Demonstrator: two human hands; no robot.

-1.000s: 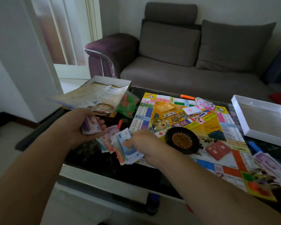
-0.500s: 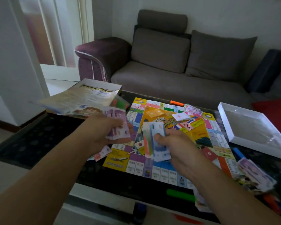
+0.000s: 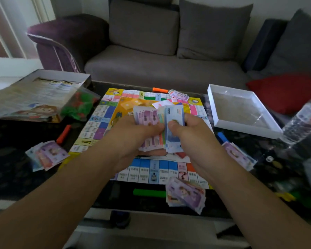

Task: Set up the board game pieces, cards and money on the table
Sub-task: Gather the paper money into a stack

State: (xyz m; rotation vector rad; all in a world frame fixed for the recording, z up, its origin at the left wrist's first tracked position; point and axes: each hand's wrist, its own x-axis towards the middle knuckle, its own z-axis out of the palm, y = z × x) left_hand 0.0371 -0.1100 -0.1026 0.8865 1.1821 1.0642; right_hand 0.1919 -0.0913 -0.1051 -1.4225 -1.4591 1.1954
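Observation:
A colourful game board (image 3: 101, 121) lies open on the dark table (image 3: 16, 177). Over its middle my left hand (image 3: 133, 137) grips a bundle of purple play money (image 3: 145, 115), and my right hand (image 3: 190, 133) grips a fan of blue and green notes (image 3: 174, 112); the two bundles touch. Three more piles of notes lie around: a left pile (image 3: 47, 156) beside the board, a near pile (image 3: 185, 195) at its front edge, a right pile (image 3: 238, 155). A further small pile (image 3: 179, 95) sits at the board's far edge.
The box lid with a rules sheet (image 3: 34, 97) and a bag of green and red pieces (image 3: 79, 106) sit far left. A white box tray (image 3: 241, 108) is at right, a water bottle (image 3: 303, 121) beyond it. Orange (image 3: 160, 90), red (image 3: 63, 133), green (image 3: 149, 192) and blue (image 3: 223, 137) bars lie around the board.
Both hands moved from the table's left edge to above the board's middle and came together, bringing the two money bundles into contact. A pile of notes stayed behind at the left.

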